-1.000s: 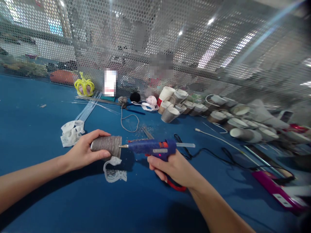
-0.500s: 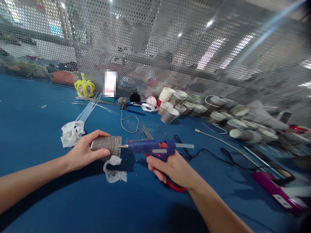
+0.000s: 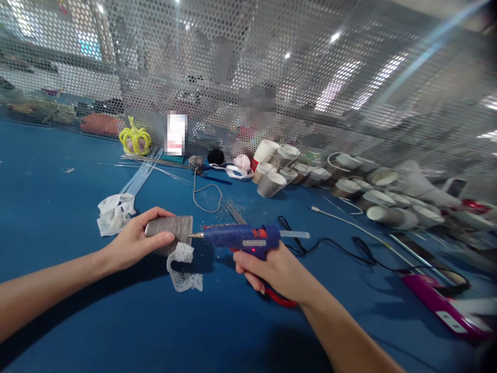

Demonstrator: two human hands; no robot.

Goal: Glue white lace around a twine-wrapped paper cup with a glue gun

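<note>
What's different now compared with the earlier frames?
The gray cylinder appears to have rolled slightly away in the left hand, its thumb shifting up a little; the lace strip's upper end rose with it and its curl opened. Nothing was taken or released: the right hand still holds the glue gun, nozzle at the cylinder's end. The yarn balls stayed put.
</note>
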